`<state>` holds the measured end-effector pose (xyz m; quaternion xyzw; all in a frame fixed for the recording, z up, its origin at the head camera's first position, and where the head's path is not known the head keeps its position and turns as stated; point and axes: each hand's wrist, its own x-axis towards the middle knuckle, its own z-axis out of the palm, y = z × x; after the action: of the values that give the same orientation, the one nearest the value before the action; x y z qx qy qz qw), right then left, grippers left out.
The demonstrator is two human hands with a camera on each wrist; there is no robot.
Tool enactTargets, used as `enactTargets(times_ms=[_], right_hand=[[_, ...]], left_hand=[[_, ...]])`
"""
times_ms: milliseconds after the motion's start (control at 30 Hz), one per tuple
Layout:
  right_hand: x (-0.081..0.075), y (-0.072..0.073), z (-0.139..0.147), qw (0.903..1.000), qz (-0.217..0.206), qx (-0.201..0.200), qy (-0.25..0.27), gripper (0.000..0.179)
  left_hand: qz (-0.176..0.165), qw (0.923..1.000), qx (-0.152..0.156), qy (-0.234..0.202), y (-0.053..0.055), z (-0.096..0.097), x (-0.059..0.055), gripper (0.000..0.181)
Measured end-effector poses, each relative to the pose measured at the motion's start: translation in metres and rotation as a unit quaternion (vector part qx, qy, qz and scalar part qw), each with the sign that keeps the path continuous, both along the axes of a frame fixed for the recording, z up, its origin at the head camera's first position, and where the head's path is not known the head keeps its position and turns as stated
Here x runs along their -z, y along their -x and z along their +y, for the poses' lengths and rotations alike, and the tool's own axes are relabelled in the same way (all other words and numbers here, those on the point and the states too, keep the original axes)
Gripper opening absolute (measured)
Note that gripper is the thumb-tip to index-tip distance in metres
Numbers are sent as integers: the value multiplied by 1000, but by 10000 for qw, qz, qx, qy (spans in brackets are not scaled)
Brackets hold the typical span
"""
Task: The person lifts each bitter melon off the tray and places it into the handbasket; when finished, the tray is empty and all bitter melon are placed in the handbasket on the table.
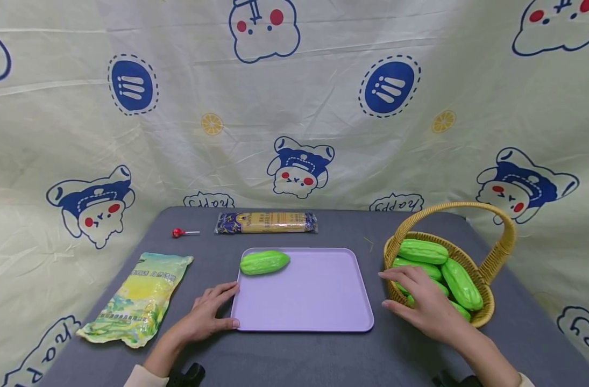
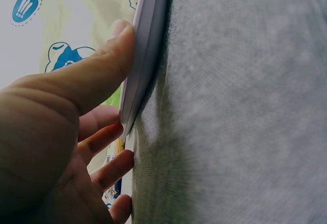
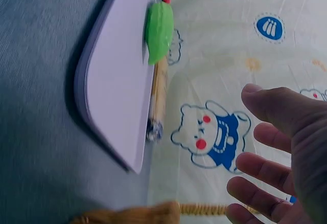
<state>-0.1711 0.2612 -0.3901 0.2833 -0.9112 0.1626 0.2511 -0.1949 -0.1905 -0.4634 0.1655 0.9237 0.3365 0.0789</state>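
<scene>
A lilac tray (image 1: 304, 301) lies on the grey table, with a ridged green gourd (image 1: 265, 262) at its far left corner. My left hand (image 1: 211, 310) touches the tray's left edge, thumb near the front corner and fingers spread farther up the side. In the left wrist view the thumb (image 2: 110, 55) rests along the tray's rim (image 2: 143, 55). Over the left side of a wicker basket (image 1: 488, 309) is my right hand (image 1: 422, 301), fingers parted and holding nothing. Several similar green gourds (image 1: 461, 285) fill the basket, partly hidden by that hand.
A yellow-green plastic bag (image 1: 139, 298) lies at the left of the table. Toward the back are a red lollipop (image 1: 178, 233) and a long packet of noodles (image 1: 267, 222). The basket's tall handle (image 1: 504, 242) arches above it. A printed curtain (image 1: 178, 161) hangs behind the table.
</scene>
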Motion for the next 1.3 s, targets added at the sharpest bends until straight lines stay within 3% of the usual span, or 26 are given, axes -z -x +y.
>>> enactTargets(times_ms=[400, 867, 1300], right_hand=[[10, 11, -42, 9964, 120, -832, 88, 53], [19, 27, -86, 9933, -430, -1064, -135, 47], [26, 52, -121, 9902, -855, -1048, -339, 45]], left_hand=[[-37, 10000, -2, -8, 1, 1, 1, 78], [-27, 10000, 26, -12, 2, 0, 3, 78], [1, 10000, 15, 3, 2, 0, 2, 78]])
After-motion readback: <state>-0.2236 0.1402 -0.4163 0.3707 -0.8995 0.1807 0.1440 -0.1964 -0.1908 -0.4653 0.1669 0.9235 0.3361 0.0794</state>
